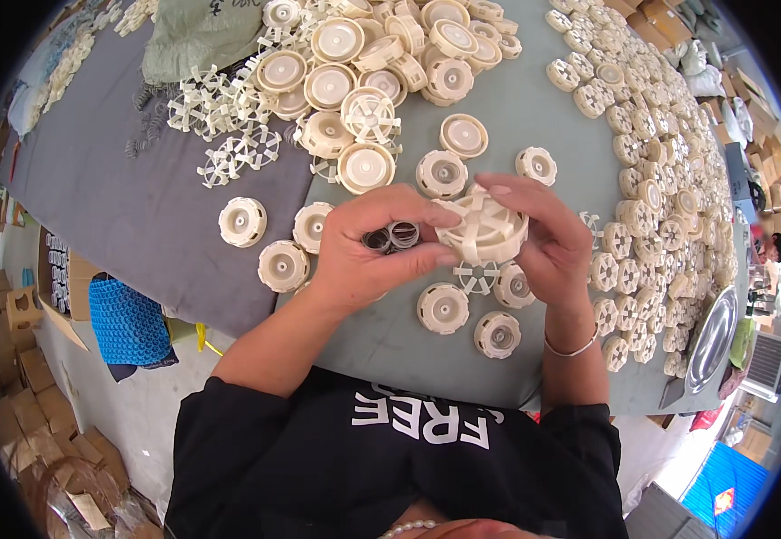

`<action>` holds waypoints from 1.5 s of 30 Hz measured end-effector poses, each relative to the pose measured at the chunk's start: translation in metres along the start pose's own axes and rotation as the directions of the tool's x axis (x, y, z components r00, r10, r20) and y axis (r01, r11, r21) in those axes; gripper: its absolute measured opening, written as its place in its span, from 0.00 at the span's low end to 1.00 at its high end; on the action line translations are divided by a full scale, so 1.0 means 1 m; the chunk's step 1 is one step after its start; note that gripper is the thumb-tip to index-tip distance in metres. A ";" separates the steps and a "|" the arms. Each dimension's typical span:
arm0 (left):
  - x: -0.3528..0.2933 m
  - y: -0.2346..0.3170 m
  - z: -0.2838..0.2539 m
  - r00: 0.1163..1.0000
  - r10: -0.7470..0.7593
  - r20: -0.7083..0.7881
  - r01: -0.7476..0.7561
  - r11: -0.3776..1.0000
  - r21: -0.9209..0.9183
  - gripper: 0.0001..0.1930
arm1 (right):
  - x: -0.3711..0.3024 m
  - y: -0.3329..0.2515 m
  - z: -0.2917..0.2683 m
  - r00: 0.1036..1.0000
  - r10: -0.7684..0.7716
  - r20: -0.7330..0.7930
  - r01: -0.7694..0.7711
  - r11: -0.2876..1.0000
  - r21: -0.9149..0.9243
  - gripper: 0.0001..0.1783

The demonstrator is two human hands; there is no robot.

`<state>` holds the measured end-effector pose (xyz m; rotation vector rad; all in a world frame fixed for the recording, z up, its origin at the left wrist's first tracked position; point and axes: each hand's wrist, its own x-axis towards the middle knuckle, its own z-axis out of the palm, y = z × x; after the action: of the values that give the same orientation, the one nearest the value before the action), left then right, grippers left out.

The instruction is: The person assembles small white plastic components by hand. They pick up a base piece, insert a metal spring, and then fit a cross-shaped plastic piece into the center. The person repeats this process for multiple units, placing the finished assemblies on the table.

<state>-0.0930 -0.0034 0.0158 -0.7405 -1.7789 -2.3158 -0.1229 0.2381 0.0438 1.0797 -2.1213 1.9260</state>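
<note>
Over the table, both my hands are closed on a round cream plastic part [483, 232] with a spoked top. My left hand [355, 234] grips its left side between thumb and fingers. Dark wire coil springs [401, 235] are also tucked in that hand. The fingers of my right hand [552, 235] wrap the far and right side of the part. Below it lie a loose spoked cream piece [477, 278] and round cream caps [443, 308], open side up. More such caps [284, 266] sit to the left of my left forearm.
A heap of cream caps [337, 39] covers the far middle, with loose spoked pieces [220, 103] and springs [146, 126] beside it. Many spoked round parts [647, 216] cover the right side. A metal tray [712, 340] lies at the right edge; a green sack [197, 40] stands far left.
</note>
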 end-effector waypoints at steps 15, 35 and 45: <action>0.002 0.003 0.003 0.926 -0.371 0.078 0.359 0.924 0.133 0.28 | -0.002 -0.022 0.001 0.999 0.046 -0.008 -0.047 0.957 -0.285 0.25; 0.006 -0.006 0.001 0.788 -0.577 -0.216 0.531 0.814 -0.236 0.18 | -0.036 0.039 -0.109 0.764 0.508 -0.398 -0.612 0.376 -0.696 0.13; 0.009 -0.014 -0.003 0.766 -0.603 -0.221 0.552 0.794 -0.254 0.15 | 0.024 0.048 -0.044 0.949 0.273 -0.156 -0.298 0.617 -0.728 0.12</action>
<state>-0.1070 -0.0004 0.0068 0.2016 -1.8649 -2.7929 -0.1832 0.2654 0.0245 0.5388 -2.7769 0.8759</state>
